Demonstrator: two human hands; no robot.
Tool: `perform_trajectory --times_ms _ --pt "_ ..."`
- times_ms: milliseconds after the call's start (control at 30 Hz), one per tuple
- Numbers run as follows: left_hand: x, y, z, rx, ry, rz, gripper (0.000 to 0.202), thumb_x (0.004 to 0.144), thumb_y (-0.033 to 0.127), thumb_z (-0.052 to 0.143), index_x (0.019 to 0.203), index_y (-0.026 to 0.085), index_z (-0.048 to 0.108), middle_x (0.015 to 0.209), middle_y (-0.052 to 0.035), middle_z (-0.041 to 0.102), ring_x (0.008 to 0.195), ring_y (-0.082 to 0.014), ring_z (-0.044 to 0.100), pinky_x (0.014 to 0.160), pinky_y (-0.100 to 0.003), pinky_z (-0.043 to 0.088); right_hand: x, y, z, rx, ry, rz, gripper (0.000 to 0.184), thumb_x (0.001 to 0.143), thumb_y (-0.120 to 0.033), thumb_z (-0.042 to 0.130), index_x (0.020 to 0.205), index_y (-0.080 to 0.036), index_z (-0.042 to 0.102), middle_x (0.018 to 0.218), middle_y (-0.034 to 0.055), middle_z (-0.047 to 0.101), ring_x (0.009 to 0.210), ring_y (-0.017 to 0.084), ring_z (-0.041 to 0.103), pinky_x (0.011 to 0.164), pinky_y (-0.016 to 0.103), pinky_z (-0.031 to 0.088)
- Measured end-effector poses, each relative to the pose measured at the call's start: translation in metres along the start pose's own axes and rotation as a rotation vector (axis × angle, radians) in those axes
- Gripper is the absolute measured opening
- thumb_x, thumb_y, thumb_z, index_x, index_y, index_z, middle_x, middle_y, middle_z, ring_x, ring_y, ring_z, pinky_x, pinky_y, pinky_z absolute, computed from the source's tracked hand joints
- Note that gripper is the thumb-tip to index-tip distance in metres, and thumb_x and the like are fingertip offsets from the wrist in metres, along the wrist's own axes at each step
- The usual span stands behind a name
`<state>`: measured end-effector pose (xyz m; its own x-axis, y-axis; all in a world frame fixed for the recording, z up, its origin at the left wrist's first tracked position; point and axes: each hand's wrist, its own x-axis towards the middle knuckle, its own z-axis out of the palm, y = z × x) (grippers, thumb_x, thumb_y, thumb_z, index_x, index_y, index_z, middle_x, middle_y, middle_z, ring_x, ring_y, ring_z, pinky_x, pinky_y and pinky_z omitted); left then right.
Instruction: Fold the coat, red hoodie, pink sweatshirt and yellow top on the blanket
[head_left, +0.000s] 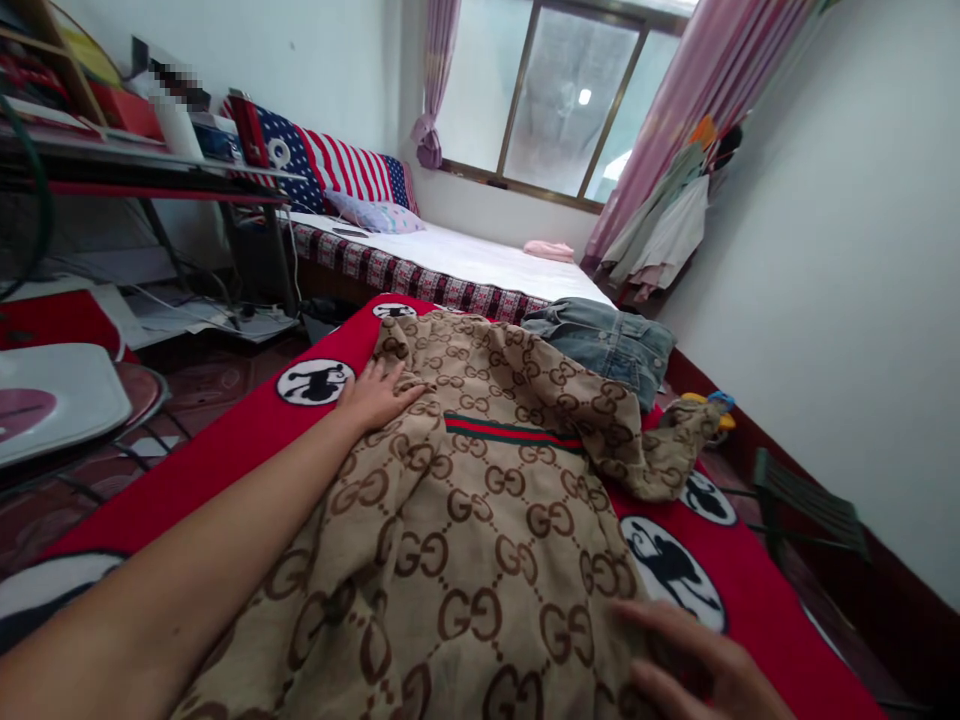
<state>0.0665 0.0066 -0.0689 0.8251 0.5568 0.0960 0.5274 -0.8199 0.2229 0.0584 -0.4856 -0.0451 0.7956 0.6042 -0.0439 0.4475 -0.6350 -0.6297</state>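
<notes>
Shelf (81, 76), red items (30, 74) inside; left hand (377, 398) on patterned garment (502, 510).

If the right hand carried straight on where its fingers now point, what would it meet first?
Most likely the brown patterned garment: the right hand points leftward across it. Whether the fingertips already touch the cloth is unclear.
</notes>
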Motion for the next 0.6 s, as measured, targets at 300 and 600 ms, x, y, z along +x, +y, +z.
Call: perform_trajectory --times_ms 300,600 --pt "-0.009 0.005 0.009 -0.051 0.377 0.336 0.054 0.096 0.046 0.036 0.13 0.01 0.057 0.136 -0.0172 0.057 0.131 -0.028 0.047 0.111 -0.042 0.034 0.152 0.055 -0.084 0.215 0.612 0.491 0.102 0.065 -0.059 0.072 0.146 -0.011 0.033 0.134 0.0271 0.053 0.102 0.033 0.066 0.061 0.035 0.058" --pt "-0.012 0.006 0.0 -0.193 0.55 0.531 0.039 0.097 0.038 0.039 0.11 0.014 0.067 0.115 -0.0134 0.066 0.111 -0.0266 0.059 0.1 -0.041 0.046 0.168 0.06 -0.053 -0.527 0.281 0.208 0.026 0.071 -0.039 0.066 0.086 -0.018 0.069 0.089 0.0122 0.072 0.092 0.032 0.067 0.077 0.036 0.05"
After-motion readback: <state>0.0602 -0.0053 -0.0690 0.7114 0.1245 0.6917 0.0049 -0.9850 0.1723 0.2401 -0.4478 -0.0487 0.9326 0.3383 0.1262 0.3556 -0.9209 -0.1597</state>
